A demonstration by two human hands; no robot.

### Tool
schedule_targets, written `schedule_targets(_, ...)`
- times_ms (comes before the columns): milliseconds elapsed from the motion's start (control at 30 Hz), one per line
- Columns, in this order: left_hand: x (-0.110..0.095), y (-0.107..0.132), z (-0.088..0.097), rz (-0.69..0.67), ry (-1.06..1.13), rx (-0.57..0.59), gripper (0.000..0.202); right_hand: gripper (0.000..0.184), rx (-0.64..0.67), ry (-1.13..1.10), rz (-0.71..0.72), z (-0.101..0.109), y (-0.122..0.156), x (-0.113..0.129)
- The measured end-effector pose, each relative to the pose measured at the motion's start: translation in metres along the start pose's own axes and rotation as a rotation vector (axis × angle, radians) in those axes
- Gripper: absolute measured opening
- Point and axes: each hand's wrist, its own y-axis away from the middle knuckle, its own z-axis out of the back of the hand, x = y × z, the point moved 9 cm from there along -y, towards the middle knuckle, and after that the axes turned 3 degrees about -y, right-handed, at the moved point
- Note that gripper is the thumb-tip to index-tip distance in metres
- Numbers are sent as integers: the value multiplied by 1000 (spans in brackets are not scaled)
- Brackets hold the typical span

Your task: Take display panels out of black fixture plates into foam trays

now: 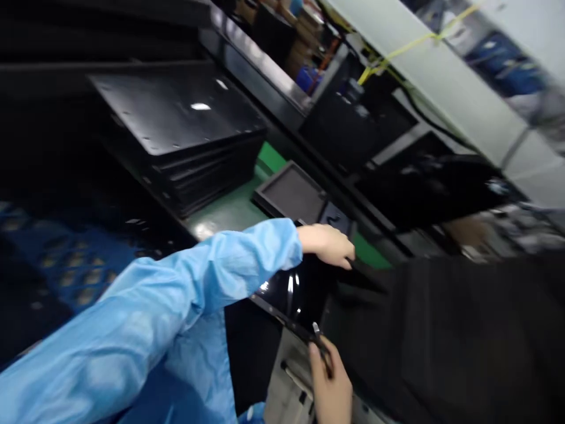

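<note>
My left hand (329, 244), at the end of a light blue sleeve, reaches across a glossy black panel (282, 294). Its fingers are closed at the edge of a thin black sheet (364, 275), which slants away to the right. Nearer to me, my right hand (331, 383) is wrapped round a small dark tool with a bright metal tip (316, 330); blur hides its exact kind. That tip points up, close to the panel's near edge.
Several flat black panels are stacked (185, 112) at the upper left on a green work surface (225, 206). A shallow grey tray (293, 191) sits beyond my left hand. Large black material (445, 330) fills the right side. A blue tray with holes (75, 259) lies left.
</note>
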Motion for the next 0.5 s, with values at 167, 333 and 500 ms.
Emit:
schedule_targets(167,8,-19,5,-19,-4,49,46,50,-26,204,336,-27,-35,67)
schedule_targets(333,11,-28,9,-42,65,86,45,47,124,499,707,-60,-52,112)
schedule_targets(500,14,-33,11,-55,102,82,43,22,-186,651,1253,-48,-22,140)
